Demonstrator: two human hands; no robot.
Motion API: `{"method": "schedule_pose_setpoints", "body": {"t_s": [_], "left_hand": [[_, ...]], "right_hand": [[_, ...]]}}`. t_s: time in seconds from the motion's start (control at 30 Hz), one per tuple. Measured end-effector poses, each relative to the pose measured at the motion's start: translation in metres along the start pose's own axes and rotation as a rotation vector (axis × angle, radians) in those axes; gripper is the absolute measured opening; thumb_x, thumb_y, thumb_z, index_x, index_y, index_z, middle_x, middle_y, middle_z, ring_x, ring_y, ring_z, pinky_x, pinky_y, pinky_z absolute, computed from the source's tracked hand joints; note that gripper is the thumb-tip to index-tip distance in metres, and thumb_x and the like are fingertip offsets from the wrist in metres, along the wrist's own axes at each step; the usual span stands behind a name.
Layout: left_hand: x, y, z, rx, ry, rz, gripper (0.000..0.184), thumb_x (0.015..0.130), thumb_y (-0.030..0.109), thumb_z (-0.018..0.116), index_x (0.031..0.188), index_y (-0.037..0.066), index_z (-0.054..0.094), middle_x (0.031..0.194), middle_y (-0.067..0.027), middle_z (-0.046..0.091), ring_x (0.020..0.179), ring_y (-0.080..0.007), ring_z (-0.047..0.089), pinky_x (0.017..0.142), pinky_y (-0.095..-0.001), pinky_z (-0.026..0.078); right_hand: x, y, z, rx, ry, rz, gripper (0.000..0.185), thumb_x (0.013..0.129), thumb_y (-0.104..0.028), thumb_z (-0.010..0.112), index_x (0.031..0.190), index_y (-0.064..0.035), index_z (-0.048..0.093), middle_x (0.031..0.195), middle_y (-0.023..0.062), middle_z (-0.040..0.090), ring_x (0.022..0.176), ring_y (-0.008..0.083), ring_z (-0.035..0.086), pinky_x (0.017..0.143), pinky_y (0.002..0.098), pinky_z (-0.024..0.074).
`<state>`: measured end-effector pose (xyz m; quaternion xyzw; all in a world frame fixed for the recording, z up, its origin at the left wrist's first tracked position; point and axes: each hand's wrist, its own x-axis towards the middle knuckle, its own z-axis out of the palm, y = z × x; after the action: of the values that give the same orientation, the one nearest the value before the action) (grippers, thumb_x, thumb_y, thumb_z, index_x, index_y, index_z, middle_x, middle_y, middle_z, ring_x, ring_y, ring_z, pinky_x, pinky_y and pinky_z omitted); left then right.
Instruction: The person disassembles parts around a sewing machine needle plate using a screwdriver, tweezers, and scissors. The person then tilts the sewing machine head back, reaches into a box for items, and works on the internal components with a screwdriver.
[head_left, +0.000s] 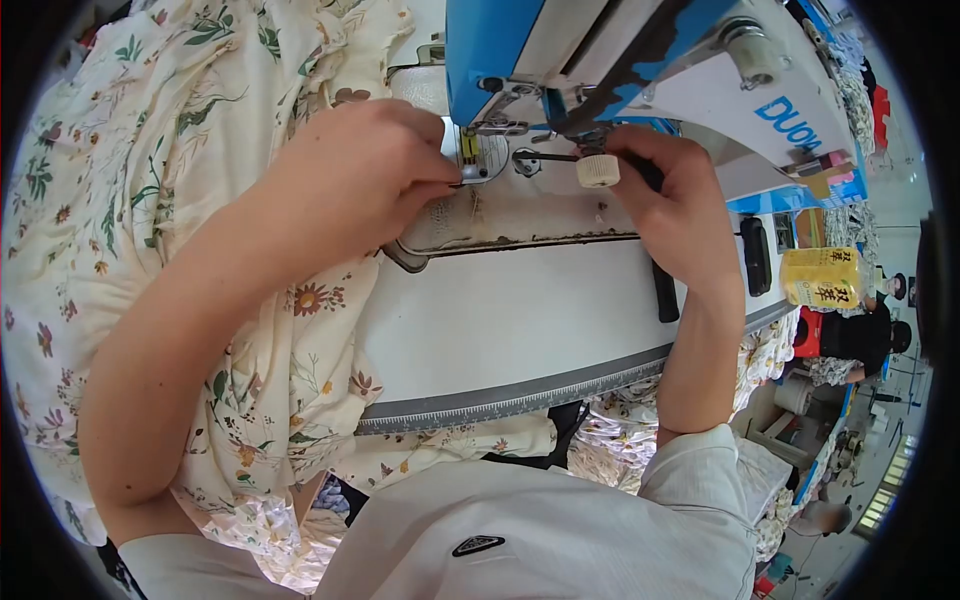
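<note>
My left hand is closed, with thumb and forefinger pinched together beside the presser foot of a sewing machine. What lies between those fingertips is too small to make out. Cream fabric with a flower print spreads under and around my left forearm. My right hand is curled at the machine's lower front, its thumb next to a ribbed white knob. Something dark shows inside its curled fingers, but its kind is hidden. A thin dark rod runs left from the knob over the metal bed plate.
A measuring tape strip follows the table's front edge. Right of the bed lie a black object and a bottle of yellow liquid. More printed fabric hangs below the table. Another person is in the background at right.
</note>
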<state>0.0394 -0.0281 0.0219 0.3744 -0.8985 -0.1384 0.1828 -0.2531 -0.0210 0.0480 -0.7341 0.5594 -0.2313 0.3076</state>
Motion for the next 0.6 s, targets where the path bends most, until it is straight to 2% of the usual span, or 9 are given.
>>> {"method": "schedule_pose_setpoints", "body": {"t_s": [0.07,0.27,0.37,0.53,0.6], "left_hand": [[-0.003,0.012,-0.003,0.138,-0.065,0.019,0.014,0.089,0.014,0.074,0.099,0.009,0.083,0.089,-0.0082,0.072,0.087,-0.031,0.07,0.077,-0.0446,0.057],[-0.009,0.027,0.0,0.207,-0.082,0.029,0.016,0.09,0.015,0.073,0.101,0.008,0.082,0.087,-0.0063,0.072,0.087,-0.0289,0.07,0.075,-0.0442,0.057],[-0.007,0.025,0.0,0.218,-0.072,0.047,0.017,0.09,0.014,0.073,0.103,0.007,0.081,0.087,-0.0061,0.072,0.087,-0.0284,0.07,0.074,-0.0436,0.057],[-0.013,0.022,-0.005,0.209,-0.017,0.023,0.018,0.09,0.011,0.073,0.106,0.006,0.08,0.08,-0.0084,0.067,0.078,-0.0309,0.064,0.07,-0.044,0.053],[-0.01,0.025,0.002,0.144,-0.044,-0.015,0.019,0.09,0.011,0.072,0.107,0.006,0.08,0.079,-0.0086,0.066,0.077,-0.031,0.064,0.069,-0.0442,0.052]], "right_hand": [[0.002,0.007,0.002,0.065,-0.003,-0.016,0.015,0.099,-0.005,0.064,0.109,0.0041,0.072,0.081,-0.0029,0.06,0.075,0.0064,0.049,0.066,0.0255,0.0391],[0.002,0.008,0.002,0.248,-0.025,0.044,0.015,0.1,-0.006,0.065,0.109,0.0037,0.071,0.083,-0.0014,0.061,0.076,0.0081,0.05,0.068,0.0265,0.041],[0.003,0.01,0.008,0.186,-0.026,-0.067,0.015,0.1,-0.006,0.066,0.109,0.0044,0.072,0.086,-0.0001,0.065,0.076,0.0095,0.051,0.069,0.0276,0.0426],[0.004,0.006,-0.006,0.243,-0.021,-0.106,0.015,0.098,-0.004,0.067,0.11,0.0028,0.074,0.089,0.004,0.069,0.076,0.0128,0.055,0.067,0.0295,0.0445],[-0.001,0.007,0.003,0.099,0.001,-0.24,0.015,0.097,-0.002,0.068,0.11,0.0008,0.075,0.09,0.0068,0.069,0.076,0.0147,0.057,0.066,0.0308,0.0453]]}}
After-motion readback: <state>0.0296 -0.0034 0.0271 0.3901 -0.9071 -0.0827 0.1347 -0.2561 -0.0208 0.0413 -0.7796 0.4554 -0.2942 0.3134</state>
